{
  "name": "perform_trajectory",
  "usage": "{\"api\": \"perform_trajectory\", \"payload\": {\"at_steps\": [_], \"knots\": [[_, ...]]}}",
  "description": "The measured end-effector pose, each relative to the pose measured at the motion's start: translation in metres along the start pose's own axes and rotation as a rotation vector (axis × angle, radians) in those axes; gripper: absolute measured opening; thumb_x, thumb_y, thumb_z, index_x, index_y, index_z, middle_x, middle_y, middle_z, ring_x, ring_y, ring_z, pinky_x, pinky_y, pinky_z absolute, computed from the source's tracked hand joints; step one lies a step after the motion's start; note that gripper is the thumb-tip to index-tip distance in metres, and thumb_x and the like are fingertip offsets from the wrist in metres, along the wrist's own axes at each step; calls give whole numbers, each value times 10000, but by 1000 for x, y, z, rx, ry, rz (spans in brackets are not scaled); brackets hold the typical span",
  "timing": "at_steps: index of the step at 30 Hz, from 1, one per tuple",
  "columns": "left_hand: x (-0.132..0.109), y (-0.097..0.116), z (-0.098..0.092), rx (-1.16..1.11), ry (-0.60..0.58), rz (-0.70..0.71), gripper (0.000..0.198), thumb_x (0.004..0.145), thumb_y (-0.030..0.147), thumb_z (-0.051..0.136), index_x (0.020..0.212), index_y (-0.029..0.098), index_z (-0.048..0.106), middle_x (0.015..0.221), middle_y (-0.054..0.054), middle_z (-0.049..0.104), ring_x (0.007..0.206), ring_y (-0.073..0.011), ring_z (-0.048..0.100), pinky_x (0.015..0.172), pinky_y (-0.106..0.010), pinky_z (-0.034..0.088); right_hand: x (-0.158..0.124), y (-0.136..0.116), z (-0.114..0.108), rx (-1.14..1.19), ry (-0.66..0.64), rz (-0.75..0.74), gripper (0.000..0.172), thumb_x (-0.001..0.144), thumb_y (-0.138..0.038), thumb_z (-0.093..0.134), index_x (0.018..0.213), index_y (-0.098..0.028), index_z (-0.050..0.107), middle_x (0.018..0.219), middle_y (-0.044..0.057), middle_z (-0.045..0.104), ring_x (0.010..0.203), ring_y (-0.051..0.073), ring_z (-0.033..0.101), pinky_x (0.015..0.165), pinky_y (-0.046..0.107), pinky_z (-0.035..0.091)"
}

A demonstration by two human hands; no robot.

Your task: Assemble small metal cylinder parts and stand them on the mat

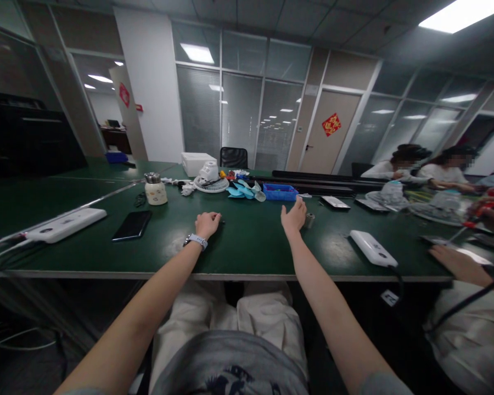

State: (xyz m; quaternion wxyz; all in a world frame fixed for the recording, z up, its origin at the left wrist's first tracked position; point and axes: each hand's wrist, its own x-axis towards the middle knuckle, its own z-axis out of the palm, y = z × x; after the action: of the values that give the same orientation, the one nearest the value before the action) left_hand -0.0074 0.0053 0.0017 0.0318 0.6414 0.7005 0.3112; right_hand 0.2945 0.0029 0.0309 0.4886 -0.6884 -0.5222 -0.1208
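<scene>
My left hand [208, 224], with a watch [195, 240] on its wrist, rests low over the green table. Its fingers are pinched together, and a small dark bit shows at their tips, too small to name. To the right, my right hand [294, 215] is held with thumb and fingers apart and nothing visible between them. Just beyond its outer side stands a small metallic cylinder [310, 220]; whether the hand touches it I cannot tell. A blue bin [280, 192] sits behind my right hand, with light-blue fan blades [243, 190] to its left.
At left lie a black phone [132, 225], a white power bank [68, 225] and a cream bottle [155, 189]. A white fan part [209, 178] is at the back. Another power bank [372, 248] lies right, near a co-worker's hand [461, 263] and red screwdriver [488, 208].
</scene>
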Motion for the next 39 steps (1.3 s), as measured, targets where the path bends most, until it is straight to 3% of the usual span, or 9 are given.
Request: {"api": "perform_trajectory", "payload": {"at_steps": [3,7,12,18,20,23,29,34,39], "knots": [[0,0,1,-22,0,-17,425,887,489,411,1069,260,719,1078,-92,701,980,-279,591,810,-357,452,-23,-40,3,76,-64,-279,481,902,-327,474,1363,-195,446,1385,131,457,1305,266,343,1054,437,296],[1,-2,1,-35,17,-17,395,885,462,421,1037,265,727,1061,-89,707,969,-266,604,808,-346,450,-54,-83,34,161,-469,-584,351,874,-449,548,1161,-275,650,1179,79,620,1139,244,497,981,402,373],[1,-1,2,-34,25,-16,360,882,423,428,1026,280,725,1056,-78,710,962,-251,617,797,-334,454,-67,-102,76,167,-698,-488,379,765,-558,658,1060,-327,716,1145,60,656,1098,277,536,926,420,414],[-1,0,3,-27,38,-20,347,879,410,440,1018,271,726,1052,-73,714,976,-248,619,804,-331,459,-66,-104,81,200,-763,-498,235,788,-527,650,928,-365,747,1150,11,659,1109,260,534,929,420,401],[-1,0,3,-36,40,-22,344,880,406,441,1013,267,725,1046,-72,715,969,-249,623,799,-330,462,-60,-101,74,198,-712,-536,206,813,-500,634,905,-355,748,1149,10,652,1126,243,515,957,423,370],[-1,-1,4,-63,39,-21,334,884,392,441,1014,263,720,1027,-67,719,949,-241,631,786,-320,467,-38,-82,56,195,-467,-508,210,864,-435,586,916,-305,743,1139,33,641,1150,221,480,1001,409,313],[2,-3,8,-98,58,-24,314,880,359,449,1049,245,687,1030,-64,714,942,-231,641,787,-319,469,20,16,12,-30,29,-159,264,891,-337,511,951,-194,725,1147,117,598,1182,264,392,1026,437,224],[3,-5,10,-119,50,-36,299,881,357,451,1038,248,680,1003,-57,717,941,-223,644,795,-311,466,33,69,3,-156,46,128,298,880,-332,496,973,-163,723,1110,161,597,1122,300,404,954,460,261],[3,-6,10,-129,50,-37,285,879,349,452,1024,243,673,968,-58,716,926,-228,648,789,-316,463,34,69,9,-148,47,96,299,886,-356,493,984,-189,721,1107,136,609,1089,280,428,921,413,285]]}}
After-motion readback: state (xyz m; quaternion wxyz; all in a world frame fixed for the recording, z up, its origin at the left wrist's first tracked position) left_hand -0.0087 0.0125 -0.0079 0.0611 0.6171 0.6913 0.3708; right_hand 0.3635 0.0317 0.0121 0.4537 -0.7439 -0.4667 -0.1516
